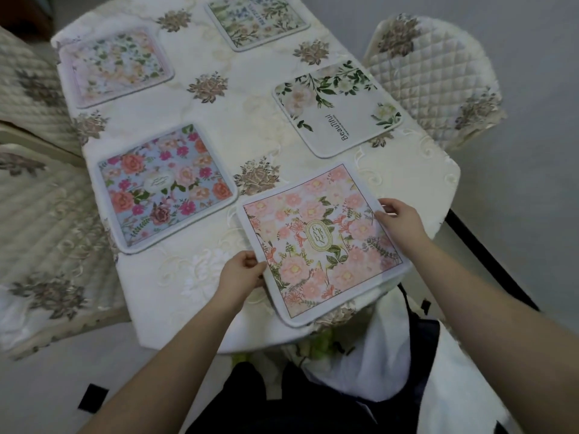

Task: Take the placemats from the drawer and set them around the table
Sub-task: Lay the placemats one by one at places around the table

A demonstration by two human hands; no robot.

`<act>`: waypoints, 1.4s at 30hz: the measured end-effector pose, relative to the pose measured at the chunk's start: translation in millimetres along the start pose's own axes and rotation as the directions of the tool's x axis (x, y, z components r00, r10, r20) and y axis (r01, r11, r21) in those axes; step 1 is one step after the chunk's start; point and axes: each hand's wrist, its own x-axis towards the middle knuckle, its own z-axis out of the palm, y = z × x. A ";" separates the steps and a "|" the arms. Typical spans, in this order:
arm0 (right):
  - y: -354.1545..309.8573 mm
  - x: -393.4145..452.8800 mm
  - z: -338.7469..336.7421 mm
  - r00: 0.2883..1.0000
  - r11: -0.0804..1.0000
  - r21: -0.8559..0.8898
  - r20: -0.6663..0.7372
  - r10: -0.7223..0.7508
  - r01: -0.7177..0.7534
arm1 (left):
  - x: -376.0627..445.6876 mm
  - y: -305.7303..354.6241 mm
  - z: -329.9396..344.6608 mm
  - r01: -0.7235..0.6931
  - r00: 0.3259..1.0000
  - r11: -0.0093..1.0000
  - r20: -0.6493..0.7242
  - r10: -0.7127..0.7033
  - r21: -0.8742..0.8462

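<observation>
Both forearms reach up from the bottom edge; left hand (242, 270) and right hand (399, 216) pinch the pink placemat (322, 242) (lower right, overhanging the table (250, 126)).

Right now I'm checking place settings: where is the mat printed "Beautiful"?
In the head view, the "Beautiful" mat lies on the table's right side, beside the quilted chair, just beyond the pink mat.

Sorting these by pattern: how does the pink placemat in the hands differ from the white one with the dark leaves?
The pink placemat is covered edge to edge in blossoms; the white placemat is mostly bare with corner sprays. Both hands grip the pink one, overhanging the table's edge; the white one lies untouched, fully on the table. Both are squarish, rounded-cornered, with lettering.
</observation>
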 end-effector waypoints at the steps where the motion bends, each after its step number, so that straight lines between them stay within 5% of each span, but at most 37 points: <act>1: 2.0 4.1 0.1 1.000 1.000 -0.013 0.008 -0.001 0.001 | 0.3 -0.6 2.2 -0.013 1.000 1.000 -0.005 0.013 0.018; 17: 36.3 14.5 0.2 0.996 0.989 -0.122 0.020 -0.086 0.088 | -1.7 -18.6 12.5 -0.118 0.974 0.907 -0.129 0.184 0.403; 22: 46.4 -36.1 32.3 0.940 0.904 -0.260 0.083 -0.330 0.340 | -13.0 -18.8 26.3 -0.208 0.907 0.742 -0.159 0.390 0.637; 26: 61.0 -90.2 78.9 0.861 0.785 -0.360 0.281 -0.424 0.504 | -31.4 -35.8 65.5 -0.477 0.792 0.445 0.151 0.591 0.758; 29: 69.6 -102.1 94.1 0.858 0.726 -0.458 0.260 -0.442 0.513 | -41.5 -56.0 100.7 -0.581 0.741 0.269 0.363 0.565 0.768; 34: 87.5 -80.6 69.8 0.856 0.580 -0.633 0.327 -0.400 0.513 | -33.9 -80.8 104.2 -0.588 0.720 0.054 0.492 0.489 0.807; 42: 101.5 -37.5 10.2 0.944 0.652 -0.682 0.235 -0.232 0.330 | -8.6 -71.2 51.6 -0.482 0.791 0.058 0.405 0.459 0.875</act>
